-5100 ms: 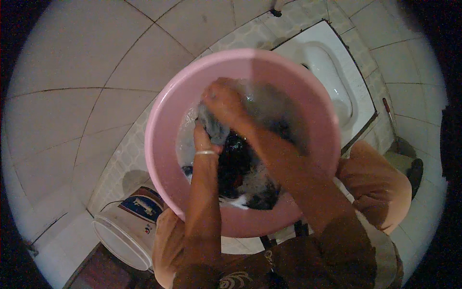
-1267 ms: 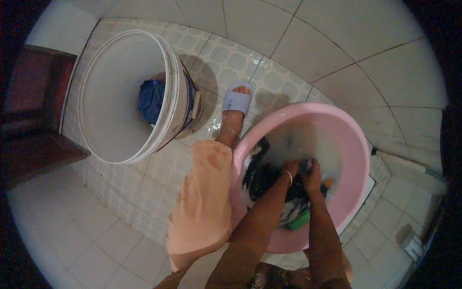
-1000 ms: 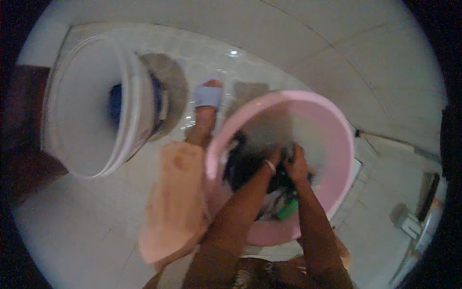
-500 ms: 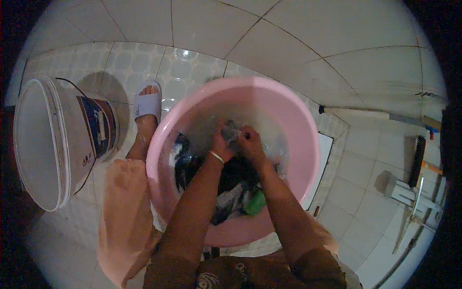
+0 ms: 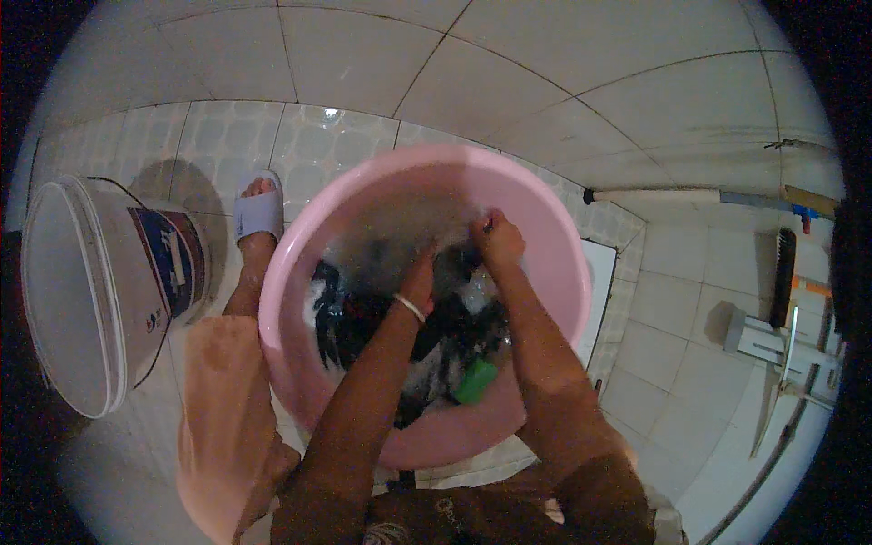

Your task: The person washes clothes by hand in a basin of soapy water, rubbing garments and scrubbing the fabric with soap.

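Observation:
A pink basin (image 5: pixel 556 300) holds cloudy water with dark and white wet clothes (image 5: pixel 363 318) in it. My right hand (image 5: pixel 501 243) is closed near the far right inner side of the basin, gripping a dark wet cloth (image 5: pixel 465 257) that hangs below it. To its left my left hand (image 5: pixel 421 283), with a pale band at the wrist, is low among the clothes beside that cloth; its fingers are blurred and partly hidden. A green block-like thing (image 5: pixel 475 381) rests on the clothes at the near side.
A white bucket (image 5: pixel 113 300) with a thin handle lies on the left, its mouth facing left. My slippered foot (image 5: pixel 260 207) stands between it and the basin. At the right are a black-bristled brush (image 5: pixel 783 277) and a grey-white squeegee-like tool (image 5: pixel 772 343). A tiled wall (image 5: pixel 381 54) rises behind.
My right hand has moved right and slightly farther away with the dark cloth, apart from my left hand. Before, both hands were close together at the cloth. The whole view has shifted a little.

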`<action>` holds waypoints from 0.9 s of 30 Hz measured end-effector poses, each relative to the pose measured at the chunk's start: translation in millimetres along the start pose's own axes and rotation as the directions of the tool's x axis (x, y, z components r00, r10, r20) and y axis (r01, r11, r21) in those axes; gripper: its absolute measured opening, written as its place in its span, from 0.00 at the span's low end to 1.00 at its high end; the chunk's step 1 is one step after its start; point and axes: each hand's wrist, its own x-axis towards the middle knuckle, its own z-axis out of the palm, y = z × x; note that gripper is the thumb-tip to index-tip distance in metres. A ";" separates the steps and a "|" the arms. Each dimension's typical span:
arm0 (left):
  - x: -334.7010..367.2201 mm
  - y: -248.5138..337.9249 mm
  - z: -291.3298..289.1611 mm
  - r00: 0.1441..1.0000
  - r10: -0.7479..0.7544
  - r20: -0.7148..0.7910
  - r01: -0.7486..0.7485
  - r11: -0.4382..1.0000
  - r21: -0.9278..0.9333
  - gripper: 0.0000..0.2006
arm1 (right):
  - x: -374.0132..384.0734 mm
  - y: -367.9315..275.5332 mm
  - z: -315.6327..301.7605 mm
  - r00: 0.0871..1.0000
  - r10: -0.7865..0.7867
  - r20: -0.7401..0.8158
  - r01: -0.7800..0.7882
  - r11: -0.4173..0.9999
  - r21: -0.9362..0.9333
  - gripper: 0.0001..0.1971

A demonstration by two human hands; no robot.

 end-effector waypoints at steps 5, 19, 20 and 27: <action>21.7 40.6 -94.0 0.783 0.570 -0.249 -0.239 0.645 0.726 0.24 | -37.2 -20.8 28.2 0.920 -0.321 0.224 0.271 0.936 0.226 0.19; 7.7 -7.0 -29.1 0.901 0.433 0.004 -0.424 0.881 0.210 0.26 | -142.4 -114.1 -45.8 0.885 -0.412 0.217 0.350 0.896 0.273 0.09; 11.0 -12.5 -26.4 0.869 0.491 0.052 -0.480 0.816 0.320 0.26 | -141.5 -113.5 -44.4 0.869 -0.428 0.249 0.372 0.896 0.242 0.09; 16.1 -30.0 -12.8 0.640 0.635 0.431 -0.644 0.138 0.752 0.24 | -22.3 -68.7 4.9 0.960 -0.196 0.198 0.187 0.980 0.065 0.09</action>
